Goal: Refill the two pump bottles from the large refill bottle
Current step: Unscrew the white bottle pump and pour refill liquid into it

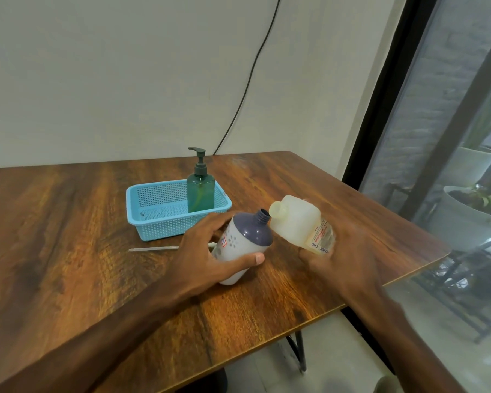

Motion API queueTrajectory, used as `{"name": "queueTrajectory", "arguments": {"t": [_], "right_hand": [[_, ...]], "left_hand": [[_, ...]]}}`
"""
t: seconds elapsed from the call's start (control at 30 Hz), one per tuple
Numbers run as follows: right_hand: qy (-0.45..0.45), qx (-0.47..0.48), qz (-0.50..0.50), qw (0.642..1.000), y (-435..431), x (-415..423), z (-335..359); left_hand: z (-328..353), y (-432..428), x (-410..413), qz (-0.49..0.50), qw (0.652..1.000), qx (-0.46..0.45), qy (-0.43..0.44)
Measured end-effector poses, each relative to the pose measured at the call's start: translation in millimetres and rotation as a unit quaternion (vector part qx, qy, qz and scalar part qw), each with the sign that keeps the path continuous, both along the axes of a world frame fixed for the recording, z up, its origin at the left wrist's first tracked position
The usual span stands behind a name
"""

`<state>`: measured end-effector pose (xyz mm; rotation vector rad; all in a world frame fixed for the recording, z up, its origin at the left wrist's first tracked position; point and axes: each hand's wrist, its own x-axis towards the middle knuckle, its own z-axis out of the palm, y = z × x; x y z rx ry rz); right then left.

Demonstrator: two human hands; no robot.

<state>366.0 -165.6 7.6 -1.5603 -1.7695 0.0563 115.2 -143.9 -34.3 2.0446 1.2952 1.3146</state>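
Observation:
My left hand (pixel 210 251) grips a white bottle with a dark blue shoulder (pixel 245 236), tilted to the right, its neck open with no pump on it. My right hand (pixel 340 251) holds the translucent yellowish refill bottle (pixel 295 222), tipped to the left, its open mouth right beside the white bottle's neck. A green pump bottle (pixel 200 191) with its pump on stands upright in the blue basket (pixel 156 225) behind. A thin tube of a pump (pixel 153 249) lies on the table (pixel 68 236), its head hidden behind my left hand.
The wooden table's right edge runs diagonally close to my right hand. A black cable hangs down the wall behind the basket. A glass window with plant pots outside is at the right.

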Motion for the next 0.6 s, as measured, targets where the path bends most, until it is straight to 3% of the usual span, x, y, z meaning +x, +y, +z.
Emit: {"name": "queueTrajectory", "arguments": {"t": [0.6], "right_hand": [[-0.016,0.015,-0.009,1.000,4.3,4.1,-1.2]], "left_hand": [[1.4,-0.2,-0.4,0.005,1.000,0.026,0.002]]}}
